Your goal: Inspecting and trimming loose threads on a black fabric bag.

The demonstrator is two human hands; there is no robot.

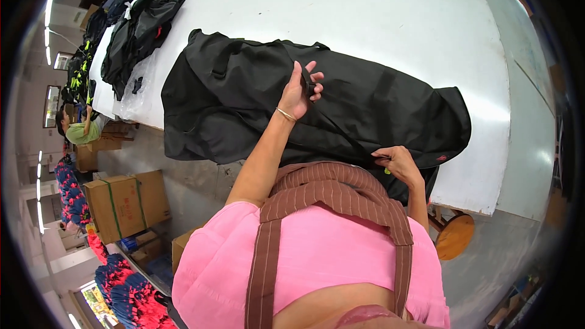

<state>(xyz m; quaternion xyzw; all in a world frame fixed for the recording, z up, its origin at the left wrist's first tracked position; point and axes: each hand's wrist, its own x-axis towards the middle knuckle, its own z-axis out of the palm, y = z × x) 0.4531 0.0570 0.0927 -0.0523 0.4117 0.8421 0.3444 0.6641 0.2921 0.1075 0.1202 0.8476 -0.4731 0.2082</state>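
A long black fabric bag (pixel 244 103) lies across the white table in front of me, its near side hanging toward my apron. My left hand (pixel 296 94) is raised over the middle of it, palm turned up, fingers curled around a black strap (pixel 336 127). From there the strap runs slantwise down to the right. Close to the bag's near right edge, the thumb and fingers of my right hand (pixel 400 166) pinch together at the strap's lower end. A small yellow-green bit (pixel 387 170) shows beneath that hand; I cannot make out what it is.
The white table (pixel 390 18) stretches away beyond the bag. More black bags (pixel 140 30) are heaped at its left edge beside clear plastic. A wooden stool (pixel 456 236) stands at the lower right, and a cardboard box (pixel 128 204) on the left. A co-worker (pixel 79 128) sits farther left.
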